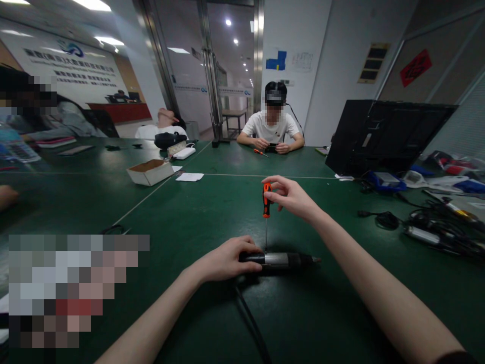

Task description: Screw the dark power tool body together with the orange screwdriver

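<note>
My left hand (231, 259) is closed round the black rear end of a corded electric screwdriver-like tool (278, 260), which lies on the green table. It has a silver middle band and a dark tapered tip pointing right; its black cable (252, 321) runs toward me. Above it, my right hand (286, 194) grips the handle of an orange and black screwdriver (267, 199). The screwdriver stands upright, and its thin shaft reaches down to the tool's body near the silver band. Whether the tip sits in a screw is too small to tell.
An open white box (149, 173) and a paper slip (189, 177) lie ahead to the left. A large black case (382, 136) stands at the right, with tangled cables and tools (428, 230) nearby. Across the table (212, 212) sits a person (271, 124) handling a small dark object.
</note>
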`<action>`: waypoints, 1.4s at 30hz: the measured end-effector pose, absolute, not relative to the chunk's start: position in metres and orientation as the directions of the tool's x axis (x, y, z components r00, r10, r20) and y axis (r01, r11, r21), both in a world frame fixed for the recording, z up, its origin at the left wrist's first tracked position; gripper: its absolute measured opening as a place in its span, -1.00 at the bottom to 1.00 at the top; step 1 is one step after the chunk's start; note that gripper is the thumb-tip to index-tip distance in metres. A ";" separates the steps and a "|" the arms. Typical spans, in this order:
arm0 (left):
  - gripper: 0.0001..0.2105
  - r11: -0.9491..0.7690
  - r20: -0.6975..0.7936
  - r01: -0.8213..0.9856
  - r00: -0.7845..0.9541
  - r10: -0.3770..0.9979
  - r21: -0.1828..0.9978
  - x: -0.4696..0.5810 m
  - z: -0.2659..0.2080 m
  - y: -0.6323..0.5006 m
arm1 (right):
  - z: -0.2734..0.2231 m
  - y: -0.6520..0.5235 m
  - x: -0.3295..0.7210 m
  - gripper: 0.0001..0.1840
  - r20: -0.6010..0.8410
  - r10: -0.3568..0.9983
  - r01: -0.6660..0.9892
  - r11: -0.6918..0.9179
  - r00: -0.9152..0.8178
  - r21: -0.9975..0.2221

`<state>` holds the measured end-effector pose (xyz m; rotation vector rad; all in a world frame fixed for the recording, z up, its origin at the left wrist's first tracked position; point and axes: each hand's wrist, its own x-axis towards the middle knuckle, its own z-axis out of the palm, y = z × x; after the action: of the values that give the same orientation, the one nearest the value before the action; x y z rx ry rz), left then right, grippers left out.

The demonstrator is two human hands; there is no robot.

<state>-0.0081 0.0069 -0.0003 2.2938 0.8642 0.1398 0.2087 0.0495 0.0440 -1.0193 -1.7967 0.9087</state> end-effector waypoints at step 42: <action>-0.68 -0.500 -0.148 0.585 0.731 0.666 0.638 -0.005 0.002 0.004 | 0.077 0.012 0.200 -0.69 0.490 0.766 0.443 0.642 -0.417 -0.627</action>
<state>-0.0053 0.0045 0.0023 2.2440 0.9399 0.1528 0.2001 0.0120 0.0774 -0.9394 -2.0712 0.5215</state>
